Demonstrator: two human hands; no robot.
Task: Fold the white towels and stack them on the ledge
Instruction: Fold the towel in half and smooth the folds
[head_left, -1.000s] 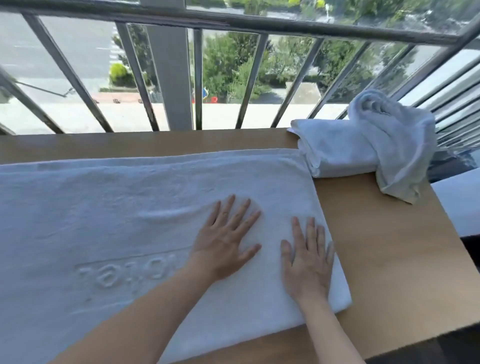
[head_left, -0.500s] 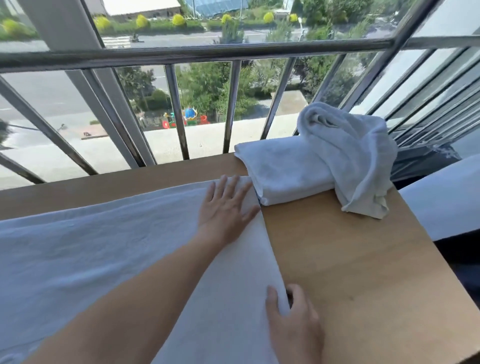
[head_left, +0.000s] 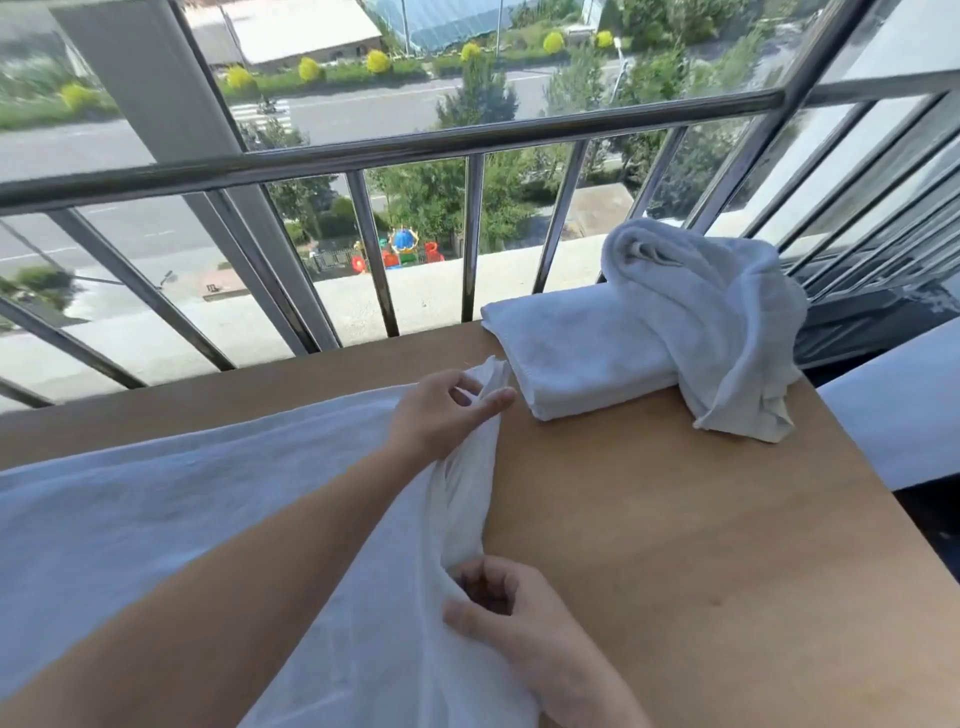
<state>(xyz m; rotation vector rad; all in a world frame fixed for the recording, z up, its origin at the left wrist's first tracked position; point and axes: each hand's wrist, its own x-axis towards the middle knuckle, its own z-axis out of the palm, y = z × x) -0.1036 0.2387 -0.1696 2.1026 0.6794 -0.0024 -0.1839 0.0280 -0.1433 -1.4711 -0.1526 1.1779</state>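
Both hands have left their flat, pressing pose on the large white towel and now grip its right edge, which has come up off the worktop in a loose ridge. Reaching forward with the forearm stretched across the cloth, the left hand pinches the far corner, fingers curled around the fabric so a small peak of towel stands above them. Closer to the body, the right hand closes thumb and fingers on the near part of the same edge, palm turned inward, wrist at the bottom of the view. Most of the towel lies spread over the left half of the wooden surface. Just beyond the lifted corner sits a folded towel, lying flat by the metal railing. Draped over its right end and hanging onto the wood is a crumpled towel.
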